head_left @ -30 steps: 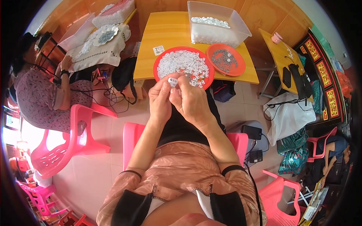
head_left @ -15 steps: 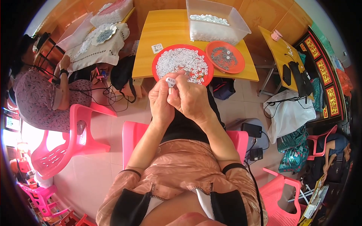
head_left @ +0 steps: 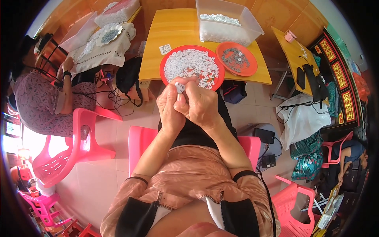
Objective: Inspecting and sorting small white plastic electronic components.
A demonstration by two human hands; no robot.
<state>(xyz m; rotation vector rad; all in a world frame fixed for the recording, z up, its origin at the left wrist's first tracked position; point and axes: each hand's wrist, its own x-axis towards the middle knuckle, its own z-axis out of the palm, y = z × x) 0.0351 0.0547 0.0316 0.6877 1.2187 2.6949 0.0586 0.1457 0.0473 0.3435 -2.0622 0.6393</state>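
A small white plastic piece with holes (head_left: 179,87) is pinched between my two hands, over my lap at the table's near edge. My left hand (head_left: 169,106) grips it with thumb and fingers closed. Pressed against it from the other side, my right hand (head_left: 203,104) is closed too; whatever else its fingers hold is hidden. Just beyond my hands lies a red round tray (head_left: 162,71) heaped with similar white pieces (head_left: 187,63). To its right, an orange-red plate (head_left: 251,68) holds a pile of small grey metal parts (head_left: 235,59).
A clear plastic bin (head_left: 252,31) of white pieces stands at the table's back. A small printed card (head_left: 165,49) lies beside the tray. On the left, another person (head_left: 47,102) sits on a pink chair (head_left: 81,134) at a cloth-covered table (head_left: 114,53). Cables (head_left: 114,100) trail across the floor.
My hands stay nearly in place around the white piece, which has tilted slightly between my fingers. The whole view has shifted a little.
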